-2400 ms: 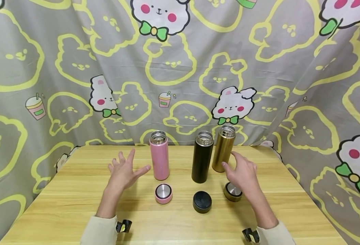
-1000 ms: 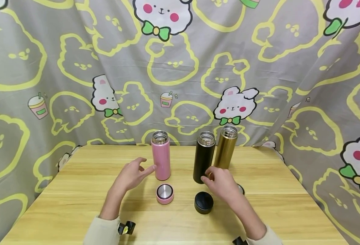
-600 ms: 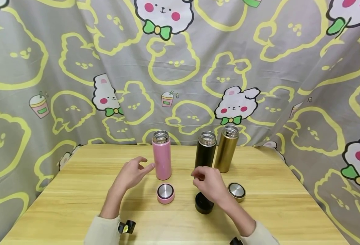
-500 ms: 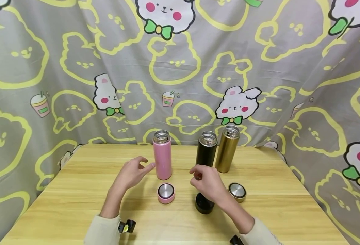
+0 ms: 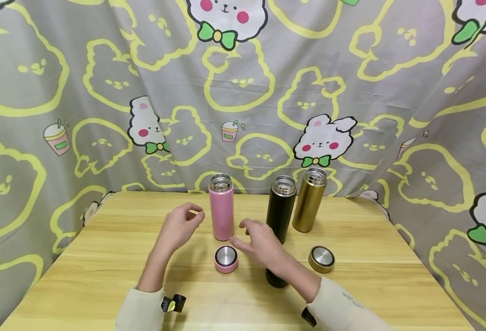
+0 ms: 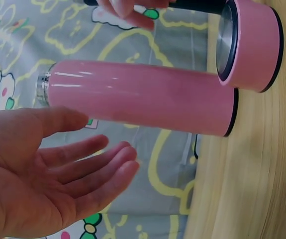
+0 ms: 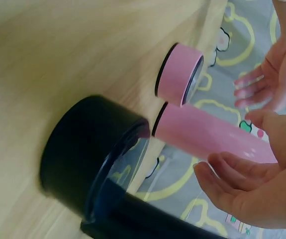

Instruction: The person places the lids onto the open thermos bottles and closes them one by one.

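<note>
An uncapped pink thermos (image 5: 222,214) stands upright on the table, its pink lid (image 5: 226,259) lying in front of it. My left hand (image 5: 179,227) hovers to the left of this thermos, fingers loosely bent and apart from it. On the other side my right hand (image 5: 264,243) hangs between the pink thermos and the black thermos (image 5: 279,209), holding nothing. In the right wrist view its fingers (image 7: 215,191) are relaxed, with the pink thermos behind them. My right forearm partly covers the black lid (image 5: 276,279).
A gold thermos (image 5: 309,204), also uncapped, stands at the back right, its gold lid (image 5: 322,259) in front. All this sits on a wooden table (image 5: 102,257). A grey patterned curtain (image 5: 177,82) hangs behind and along the sides.
From near the gold thermos, my right hand has moved left past the black thermos toward the pink one. My left hand has turned and its spread fingers have relaxed. Thermoses and lids stay put.
</note>
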`<action>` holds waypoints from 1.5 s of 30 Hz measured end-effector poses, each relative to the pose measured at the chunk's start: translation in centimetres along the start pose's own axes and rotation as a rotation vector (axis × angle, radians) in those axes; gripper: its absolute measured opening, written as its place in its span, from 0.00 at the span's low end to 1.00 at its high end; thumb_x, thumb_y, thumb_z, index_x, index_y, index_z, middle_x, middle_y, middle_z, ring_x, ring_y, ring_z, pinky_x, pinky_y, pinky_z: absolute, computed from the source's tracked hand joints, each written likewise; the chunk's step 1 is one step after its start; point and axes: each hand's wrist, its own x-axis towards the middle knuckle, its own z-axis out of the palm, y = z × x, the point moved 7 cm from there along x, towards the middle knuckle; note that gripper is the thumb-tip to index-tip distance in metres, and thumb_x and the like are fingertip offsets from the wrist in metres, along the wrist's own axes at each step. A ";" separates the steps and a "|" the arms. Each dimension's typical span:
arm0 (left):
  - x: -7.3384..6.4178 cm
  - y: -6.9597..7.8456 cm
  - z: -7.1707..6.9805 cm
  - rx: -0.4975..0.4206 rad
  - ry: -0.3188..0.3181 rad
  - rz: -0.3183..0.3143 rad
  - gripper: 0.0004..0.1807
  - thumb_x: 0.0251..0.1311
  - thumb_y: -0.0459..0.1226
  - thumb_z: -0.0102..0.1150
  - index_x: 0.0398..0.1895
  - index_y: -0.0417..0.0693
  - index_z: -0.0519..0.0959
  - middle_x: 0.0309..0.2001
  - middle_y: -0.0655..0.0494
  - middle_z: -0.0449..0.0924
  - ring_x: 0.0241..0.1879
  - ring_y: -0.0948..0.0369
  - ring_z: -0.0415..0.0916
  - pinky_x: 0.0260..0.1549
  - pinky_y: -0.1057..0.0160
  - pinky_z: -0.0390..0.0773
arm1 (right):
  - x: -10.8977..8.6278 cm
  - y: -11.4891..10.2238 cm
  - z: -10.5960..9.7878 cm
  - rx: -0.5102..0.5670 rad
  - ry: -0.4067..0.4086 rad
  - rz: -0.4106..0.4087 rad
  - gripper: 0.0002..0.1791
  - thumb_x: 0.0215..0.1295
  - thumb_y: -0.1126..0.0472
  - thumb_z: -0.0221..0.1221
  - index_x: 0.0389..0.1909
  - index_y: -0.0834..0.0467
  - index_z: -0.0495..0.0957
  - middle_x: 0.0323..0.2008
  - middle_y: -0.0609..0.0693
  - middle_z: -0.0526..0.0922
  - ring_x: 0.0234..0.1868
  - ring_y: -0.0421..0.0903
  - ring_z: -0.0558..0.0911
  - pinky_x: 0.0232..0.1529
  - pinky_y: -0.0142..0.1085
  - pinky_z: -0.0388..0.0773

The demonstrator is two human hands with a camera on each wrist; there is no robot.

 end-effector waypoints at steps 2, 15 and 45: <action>0.1 0.1 -0.1 -0.044 0.023 -0.001 0.15 0.69 0.42 0.58 0.51 0.44 0.83 0.43 0.44 0.88 0.41 0.53 0.86 0.38 0.54 0.84 | 0.2 -0.3 0.5 -0.001 -0.033 0.000 0.25 0.64 0.48 0.68 0.52 0.63 0.80 0.45 0.58 0.86 0.45 0.53 0.85 0.43 0.44 0.83; 0.3 -0.3 0.5 -0.295 0.050 -0.057 0.13 0.71 0.38 0.57 0.47 0.37 0.82 0.41 0.37 0.87 0.37 0.51 0.87 0.37 0.55 0.88 | 0.4 -0.9 4.0 0.036 -0.199 0.052 0.37 0.59 0.49 0.72 0.65 0.60 0.72 0.51 0.61 0.83 0.53 0.56 0.82 0.51 0.48 0.81; 0.3 -0.4 1.9 -0.246 0.086 -0.078 0.12 0.71 0.39 0.56 0.47 0.38 0.81 0.33 0.46 0.86 0.29 0.59 0.83 0.31 0.61 0.86 | -0.8 -1.5 6.6 0.030 -0.219 0.019 0.27 0.55 0.54 0.73 0.52 0.63 0.76 0.37 0.53 0.79 0.34 0.43 0.79 0.35 0.32 0.78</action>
